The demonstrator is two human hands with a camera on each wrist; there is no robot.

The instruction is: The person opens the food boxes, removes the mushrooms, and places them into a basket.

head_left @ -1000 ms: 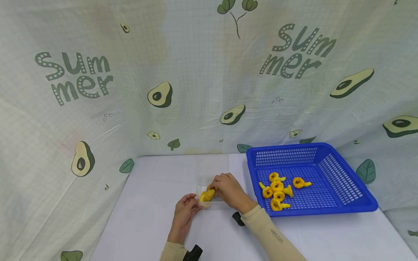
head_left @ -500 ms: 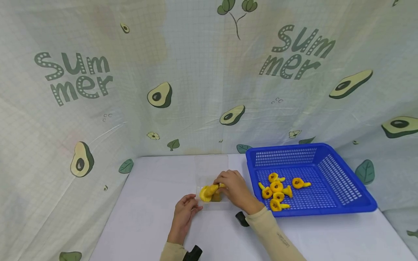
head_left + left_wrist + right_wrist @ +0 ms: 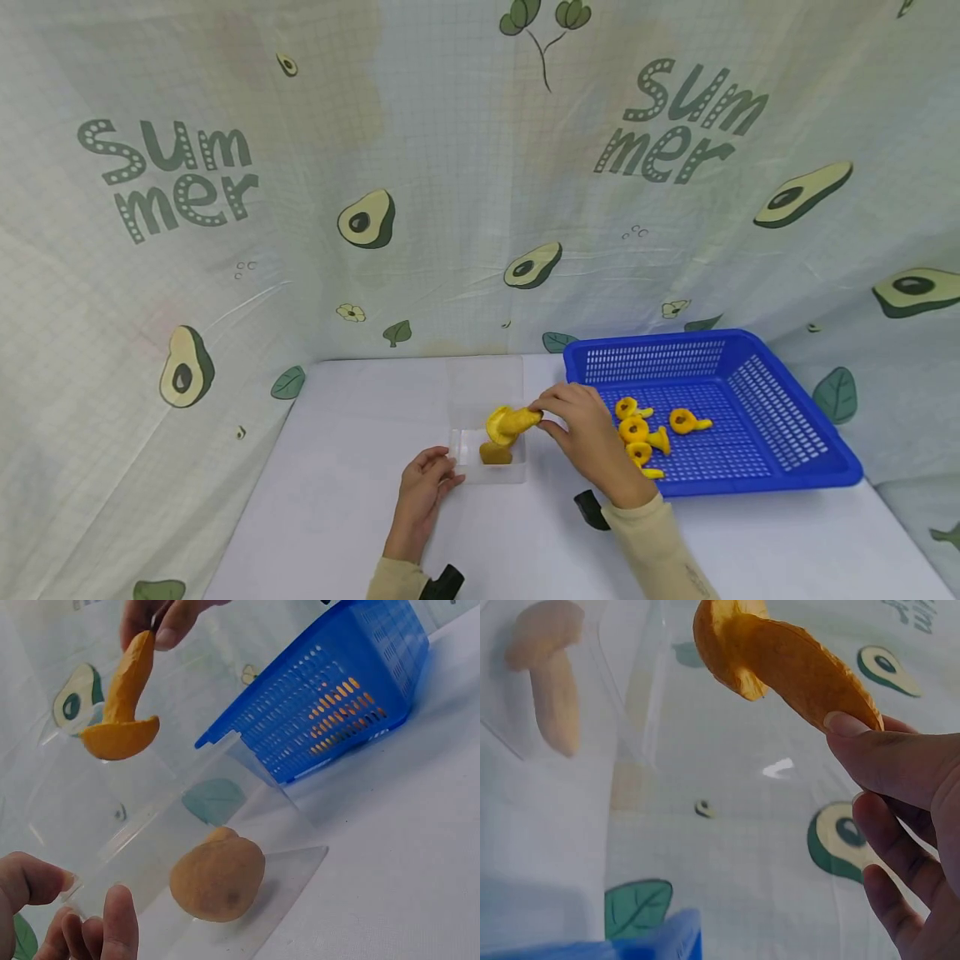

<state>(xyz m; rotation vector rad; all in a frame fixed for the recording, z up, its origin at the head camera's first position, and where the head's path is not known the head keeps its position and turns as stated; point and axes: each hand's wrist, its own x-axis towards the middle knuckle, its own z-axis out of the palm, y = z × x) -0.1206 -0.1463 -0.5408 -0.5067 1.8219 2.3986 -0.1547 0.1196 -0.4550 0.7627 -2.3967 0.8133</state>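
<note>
A yellow mushroom (image 3: 513, 423) hangs in my right hand (image 3: 588, 437), pinched by the end of its stem between thumb and fingers. Its cap points left and lies over the clear plastic box (image 3: 512, 475) in the head view. In the right wrist view, the stem (image 3: 810, 671) runs from the fingertips up to the frilled cap. Inside the box is a brown mushroom (image 3: 219, 877), lying on the bottom. My left hand (image 3: 422, 496) pinches the box's left wall between thumb and fingers, as the left wrist view shows. The box's clear lid (image 3: 486, 379) lies folded back behind it.
To the right stands a blue perforated basket (image 3: 750, 483) holding several yellow mushrooms (image 3: 634, 429), partly covered by my right hand. The white table (image 3: 330, 500) ends at a printed cloth backdrop (image 3: 450, 167). A black wrist device (image 3: 442, 583) sits on my left sleeve.
My right hand has lifted the yellow mushroom up and to the right, out of the box. The brown mushroom beneath now shows more fully. The left hand has stayed in place.
</note>
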